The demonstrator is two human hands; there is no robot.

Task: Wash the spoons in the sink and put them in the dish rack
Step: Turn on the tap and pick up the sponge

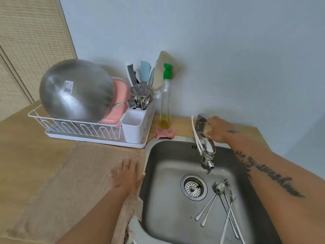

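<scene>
Several long-handled steel spoons lie crossed on the floor of the steel sink, right of the drain, with dark crumbs around their bowls. My right hand reaches over the sink's back rim and touches the handle of the tap; no water runs from the spout. My left hand rests flat, fingers spread, on the wooden counter by the sink's left rim. The white wire dish rack stands at the back left, with a white cutlery cup at its right end.
A big steel bowl and a pink tub fill the rack. Behind the cup, a holder carries forks and utensils. A soap bottle with a green cap and a pink sponge sit behind the sink. A cloth hangs at the sink's front left corner.
</scene>
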